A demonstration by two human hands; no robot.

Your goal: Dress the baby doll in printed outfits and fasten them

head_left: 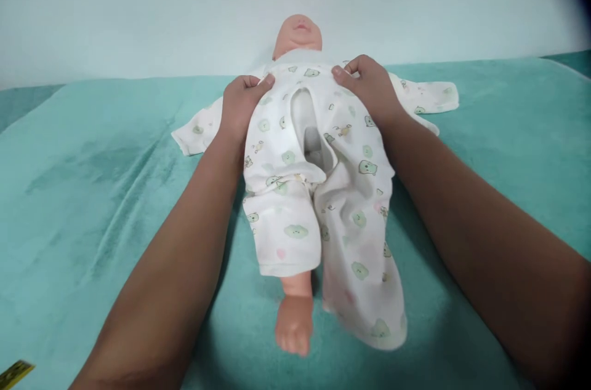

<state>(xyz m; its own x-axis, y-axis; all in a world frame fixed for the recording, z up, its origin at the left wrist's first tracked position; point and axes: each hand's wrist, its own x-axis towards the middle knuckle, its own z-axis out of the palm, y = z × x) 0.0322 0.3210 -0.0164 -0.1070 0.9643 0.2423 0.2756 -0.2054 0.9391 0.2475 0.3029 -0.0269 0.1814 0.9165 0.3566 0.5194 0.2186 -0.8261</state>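
Observation:
A baby doll point(299, 36) lies on its back on a teal blanket, head away from me. It wears a white romper point(295, 193) printed with small green shapes, open down the front. My left hand point(241, 106) pinches the romper's left front edge near the chest. My right hand point(367, 87) grips the right front edge by the shoulder. One bare doll foot point(293, 322) sticks out of the left leg; the other romper leg point(364, 279) lies flat and looks empty. Both sleeves spread out to the sides.
The teal blanket point(92, 181) covers the whole surface, with creases at the left. A pale wall point(138, 8) rises behind the doll. A small yellow object point(13, 371) shows at the bottom left corner.

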